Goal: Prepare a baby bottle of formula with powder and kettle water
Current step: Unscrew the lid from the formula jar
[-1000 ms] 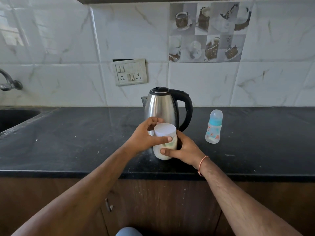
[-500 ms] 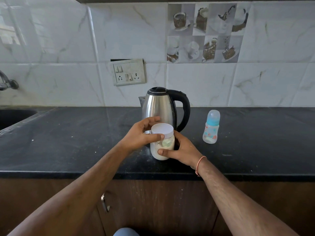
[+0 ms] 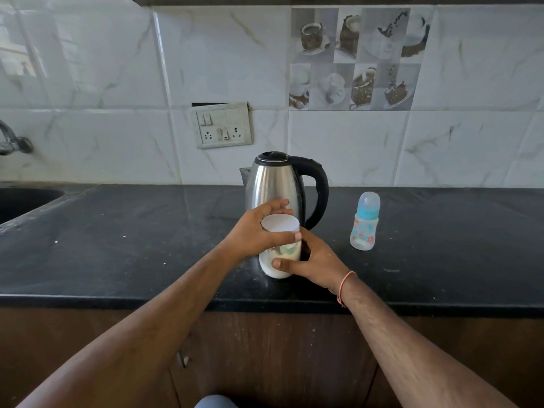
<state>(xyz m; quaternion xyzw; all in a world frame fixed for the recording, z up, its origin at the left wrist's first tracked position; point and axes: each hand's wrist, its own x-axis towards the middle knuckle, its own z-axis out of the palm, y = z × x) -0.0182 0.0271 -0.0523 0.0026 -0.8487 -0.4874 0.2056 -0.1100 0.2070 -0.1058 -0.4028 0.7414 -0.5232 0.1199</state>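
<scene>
while the powder jar (image 3: 279, 262) stands upright on the black countertop (image 3: 117, 245), near its front edge, both hands grasp it. the left hand (image 3: 256, 231) curls its fingers and thumb around the white lid (image 3: 280, 223) at the top of the jar, the thumb lying across the near side just under the lid. the right hand (image 3: 312, 260) wraps the lower body of the jar from the right, its thumb pressed across the front over the white powder visible inside; an orange thread (image 3: 344, 285) circles that wrist. the lid sits on the jar — whether it is loosened cannot be told. directly behind the jar stands a steel kettle (image 3: 273, 184) with a black lid and black handle, the handle turned to the right. the baby bottle (image 3: 365, 222) — clear body, blue collar, capped — stands upright to the right of the kettle, apart from both hands. on the tiled wall behind, a switch plate (image 3: 222, 125) is mounted; at far left a tap (image 3: 11, 141) projects above a sink (image 3: 23, 201).
</scene>
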